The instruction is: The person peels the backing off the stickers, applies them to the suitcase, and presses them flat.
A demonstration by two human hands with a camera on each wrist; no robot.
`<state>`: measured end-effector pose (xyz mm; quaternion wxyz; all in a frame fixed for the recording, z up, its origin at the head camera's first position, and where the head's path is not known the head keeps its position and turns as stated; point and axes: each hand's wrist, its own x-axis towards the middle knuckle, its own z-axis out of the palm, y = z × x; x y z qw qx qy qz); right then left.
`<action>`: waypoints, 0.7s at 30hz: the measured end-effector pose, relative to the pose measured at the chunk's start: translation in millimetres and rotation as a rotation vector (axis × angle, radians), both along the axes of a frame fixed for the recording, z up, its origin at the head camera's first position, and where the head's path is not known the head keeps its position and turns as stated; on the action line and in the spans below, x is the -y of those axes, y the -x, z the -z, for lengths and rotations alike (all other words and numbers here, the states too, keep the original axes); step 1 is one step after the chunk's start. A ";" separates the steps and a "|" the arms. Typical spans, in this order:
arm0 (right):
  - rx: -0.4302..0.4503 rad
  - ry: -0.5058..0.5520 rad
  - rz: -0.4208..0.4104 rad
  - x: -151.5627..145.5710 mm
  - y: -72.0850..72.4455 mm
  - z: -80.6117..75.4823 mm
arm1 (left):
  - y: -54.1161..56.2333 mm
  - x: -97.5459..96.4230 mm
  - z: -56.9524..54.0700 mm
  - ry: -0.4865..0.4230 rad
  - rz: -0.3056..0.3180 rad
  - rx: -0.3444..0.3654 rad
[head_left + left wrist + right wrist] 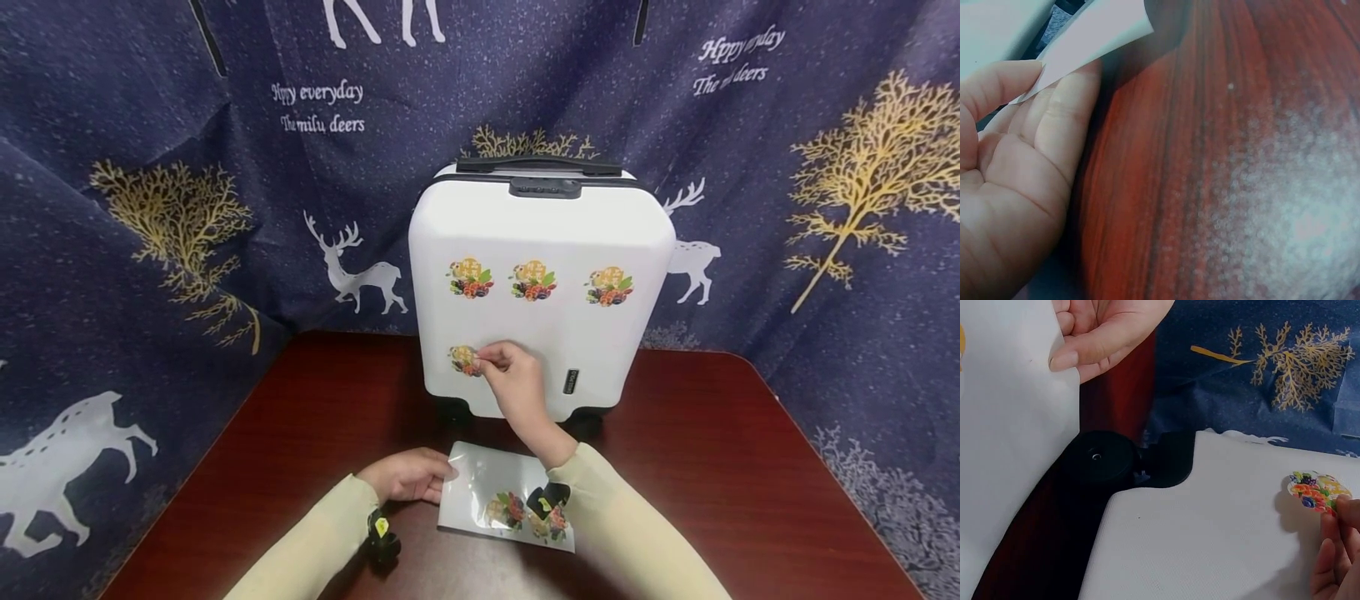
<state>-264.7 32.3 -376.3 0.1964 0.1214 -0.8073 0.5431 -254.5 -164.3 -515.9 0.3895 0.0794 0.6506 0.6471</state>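
My right hand (517,387) pinches a fruit-patterned sticker (464,360) by its right edge, close before the lower left of a white suitcase (540,225). In the right wrist view the sticker (1313,490) casts a shadow on the suitcase's white shell. Three like stickers sit in a row above: a left one (470,278), a middle one (533,280) and a right one (609,286). Down at the table, my left hand (412,475) holds the left edge of a glossy sticker sheet (487,475) between thumb and fingers. Two fruit stickers show on its lower part, one partly behind my right wrist.
The suitcase stands upright on black wheels (1100,459) on a dark red wooden table (337,400). A small black label (571,382) is at its lower right. Behind hangs a blue cloth (360,167) printed with deer and golden trees.
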 end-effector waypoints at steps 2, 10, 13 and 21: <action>-0.001 0.012 0.010 1.1 -0.1 0.6 | -0.3 -0.1 0.0 0.000 -0.003 0.000; -0.089 0.021 0.075 8.3 -1.3 1.5 | -0.7 0.8 0.8 -0.004 -0.005 -0.001; -0.127 0.002 0.107 10.5 -0.6 2.2 | -0.2 1.1 1.1 -0.007 -0.004 -0.003; -0.181 -0.049 0.162 13.3 2.0 4.1 | 0.3 1.7 2.0 0.000 -0.001 -0.006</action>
